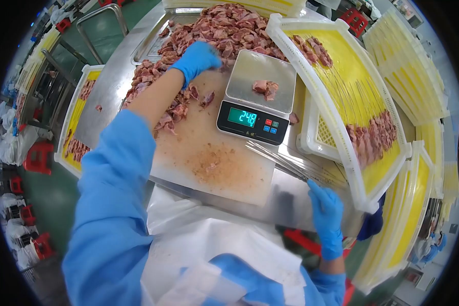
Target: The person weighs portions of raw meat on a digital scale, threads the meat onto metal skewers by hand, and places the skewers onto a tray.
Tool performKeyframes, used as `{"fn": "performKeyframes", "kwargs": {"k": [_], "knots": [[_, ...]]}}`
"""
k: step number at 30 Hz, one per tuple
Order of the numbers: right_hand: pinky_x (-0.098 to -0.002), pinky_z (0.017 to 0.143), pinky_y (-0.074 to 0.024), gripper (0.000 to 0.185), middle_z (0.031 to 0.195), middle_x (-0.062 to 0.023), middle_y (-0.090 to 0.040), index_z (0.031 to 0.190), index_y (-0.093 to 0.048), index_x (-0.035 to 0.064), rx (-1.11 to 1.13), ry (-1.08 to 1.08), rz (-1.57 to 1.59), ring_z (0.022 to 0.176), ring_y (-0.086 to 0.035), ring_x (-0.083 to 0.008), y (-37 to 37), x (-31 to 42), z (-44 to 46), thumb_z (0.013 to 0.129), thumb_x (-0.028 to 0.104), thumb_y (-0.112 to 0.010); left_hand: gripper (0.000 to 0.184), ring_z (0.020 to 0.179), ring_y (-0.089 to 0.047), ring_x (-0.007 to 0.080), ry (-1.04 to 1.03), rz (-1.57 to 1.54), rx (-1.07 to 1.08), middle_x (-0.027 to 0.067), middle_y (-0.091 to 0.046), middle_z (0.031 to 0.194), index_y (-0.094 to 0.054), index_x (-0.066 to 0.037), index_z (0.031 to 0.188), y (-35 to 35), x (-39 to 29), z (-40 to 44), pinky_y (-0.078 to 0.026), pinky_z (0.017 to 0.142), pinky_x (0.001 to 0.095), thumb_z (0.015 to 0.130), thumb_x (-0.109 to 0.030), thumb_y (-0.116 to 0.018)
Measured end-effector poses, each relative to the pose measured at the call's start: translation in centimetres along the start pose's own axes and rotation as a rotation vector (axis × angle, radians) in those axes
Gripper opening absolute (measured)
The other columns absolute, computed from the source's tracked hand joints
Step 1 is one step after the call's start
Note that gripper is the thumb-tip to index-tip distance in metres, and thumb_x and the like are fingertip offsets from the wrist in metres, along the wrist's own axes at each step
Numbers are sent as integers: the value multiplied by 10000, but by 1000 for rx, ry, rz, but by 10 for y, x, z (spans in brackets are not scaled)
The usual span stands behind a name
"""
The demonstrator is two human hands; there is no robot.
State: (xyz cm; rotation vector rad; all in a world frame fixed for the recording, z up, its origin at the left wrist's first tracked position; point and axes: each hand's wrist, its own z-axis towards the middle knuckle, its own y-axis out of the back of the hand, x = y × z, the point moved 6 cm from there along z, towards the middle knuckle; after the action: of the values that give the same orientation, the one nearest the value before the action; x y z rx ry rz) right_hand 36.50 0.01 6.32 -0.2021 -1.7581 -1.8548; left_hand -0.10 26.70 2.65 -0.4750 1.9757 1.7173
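My left hand (198, 62), in a blue glove, is at the near edge of the heap of raw meat pieces (224, 28). Its fingers are bent, and what they hold, if anything, is hidden. On the digital scale (239, 96) lies a small portion of meat (265, 89); the display reads about 24.8. My right hand (325, 206), gloved too, is at the table's near edge, its fingertips at the ends of thin metal skewers (285, 162). Whether it grips one is not clear. Meat scraps cover part of the white cutting board (214, 163).
A white-rimmed yellow tray (336, 127) with skewered meat (372, 136) leans over the right side, above a white basket (311, 137). More yellow trays (403, 204) stand further right. A metal tray (147, 43) is at the back left, another yellow tray (72, 127) beyond the table's left edge.
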Motion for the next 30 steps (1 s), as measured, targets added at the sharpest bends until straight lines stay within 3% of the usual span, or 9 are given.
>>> {"fn": "performKeyframes", "kwargs": {"k": [2, 4, 7, 9, 11, 15, 24, 27, 30], "knots": [[-348, 644, -458, 340, 775, -92, -589, 1114, -646, 110, 12, -5, 26, 699, -567, -260, -2, 0, 2, 786, 21, -632, 218, 694, -602, 159, -36, -263, -5, 87, -652, 751, -662, -18, 810, 19, -52, -18, -483, 694, 282, 660, -160, -733], [-348, 648, -458, 339, 780, -96, -589, 1112, -646, 106, 29, -8, 49, 703, -570, -258, -7, 1, 6, 784, 20, -633, 213, 703, -593, 141, -387, -404, -5, 65, -653, 756, -655, -3, 815, 26, -99, -32, -472, 715, 269, 695, -158, -740], [-350, 667, -469, 345, 802, -97, -597, 1110, -644, 98, -18, 26, 73, 735, -580, -263, -24, -2, 16, 775, 17, -639, 204, 752, -600, 123, -346, -115, 181, 73, -660, 781, -658, 10, 824, -9, -94, -39, -467, 735, 256, 738, -166, -717], [-355, 703, -481, 343, 847, -91, -618, 1097, -648, 93, -143, 148, -191, 782, -590, -272, -31, -6, 17, 761, 23, -650, 195, 798, -600, 110, -291, -153, 146, 66, -662, 825, -659, 1, 893, -6, -80, -42, -473, 769, 253, 780, -154, -696], [-357, 720, -485, 323, 869, -87, -628, 1067, -657, 86, -198, 122, -261, 803, -592, -276, -43, -28, 10, 750, 25, -658, 233, 831, -594, 103, -335, -510, -66, 49, -659, 910, -639, -1, 993, 15, -59, -37, -475, 803, 254, 812, -144, -675], [-354, 754, -487, 255, 908, -87, -651, 967, -679, 61, -344, 70, -186, 827, -601, -271, -54, -60, -5, 717, 7, -678, 336, 879, -556, 96, -358, -344, -40, 48, -605, 1095, -581, -69, 1150, 14, -62, -43, -469, 816, 238, 838, -167, -656], [-328, 716, -482, 307, 881, -79, -657, 932, -689, 71, -571, 101, -46, 797, -605, -248, -46, -53, -14, 660, -68, -665, 530, 1050, -526, 291, -537, 99, -56, 152, -539, 1149, -479, -186, 1269, -33, -106, -42, -439, 910, 372, 757, -136, -605], [-327, 703, -477, 347, 859, -70, -651, 949, -692, 85, -523, 119, -116, 774, -602, -239, -45, -37, -12, 643, -76, -661, 470, 1026, -535, 325, -760, 146, -201, 157, -550, 1055, -543, -167, 1183, -45, -124, -44, -444, 898, 380, 720, -103, -590], [-328, 692, -476, 360, 852, -62, -647, 966, -693, 95, -503, 138, -105, 745, -597, -234, -48, -29, -10, 651, -75, -655, 337, 971, -549, 315, -716, 193, 84, 149, -536, 944, -595, -113, 1019, -64, -128, -48, -455, 839, 401, 692, -43, -557]]}}
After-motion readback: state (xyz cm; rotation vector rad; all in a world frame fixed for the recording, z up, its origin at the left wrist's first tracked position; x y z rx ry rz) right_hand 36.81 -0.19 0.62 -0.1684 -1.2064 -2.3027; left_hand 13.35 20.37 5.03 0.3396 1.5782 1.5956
